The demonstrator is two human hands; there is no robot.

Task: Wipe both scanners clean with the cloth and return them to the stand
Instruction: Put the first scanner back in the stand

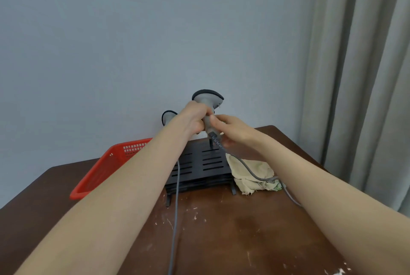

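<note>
Left hand point(195, 119) is gripping one scanner point(208, 99) above the stand point(199, 163), right hand point(230, 129) touching its handle with loose, spread fingers. Cloth point(250, 175) is lying unheld on the counter point(221, 230); this scanner likely needs wiping or returning.

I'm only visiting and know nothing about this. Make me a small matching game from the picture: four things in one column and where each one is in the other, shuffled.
Things
1. raised scanner
2. cloth
3. red basket
4. second scanner

Places
A. lying on the table, right of the stand
B. gripped in the left hand, above the stand
C. on the table, left of the stand
D. at the stand's back left, partly hidden

Pairs: 1-B, 2-A, 3-C, 4-D
</note>
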